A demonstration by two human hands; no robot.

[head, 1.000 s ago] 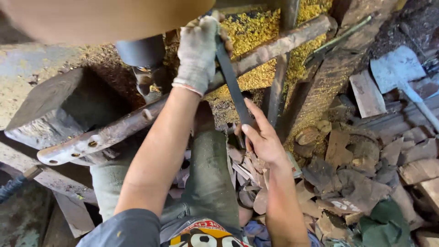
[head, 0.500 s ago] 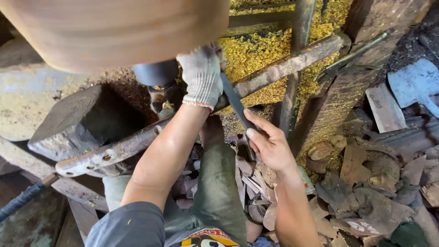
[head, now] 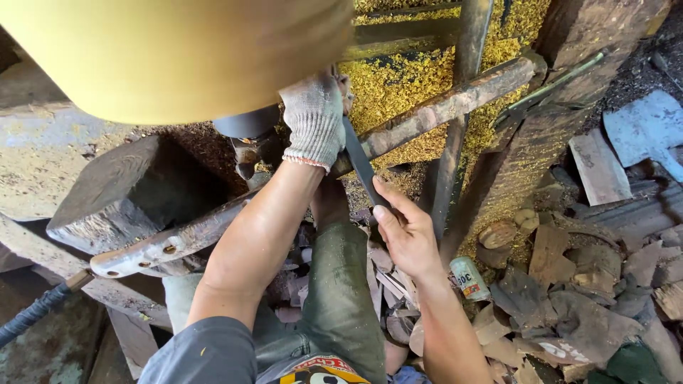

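Dark steel chisel [head: 361,165] slanting up-left, gloved left hand [head: 313,117] seemingly clamped near its tip, right hand [head: 405,231] gripping its handle end.

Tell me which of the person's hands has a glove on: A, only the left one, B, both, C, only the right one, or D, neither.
A: the left hand wears a knit work glove and grips the dark flat tool near the rusty bar, while the right hand is bare and holds the tool's lower end.
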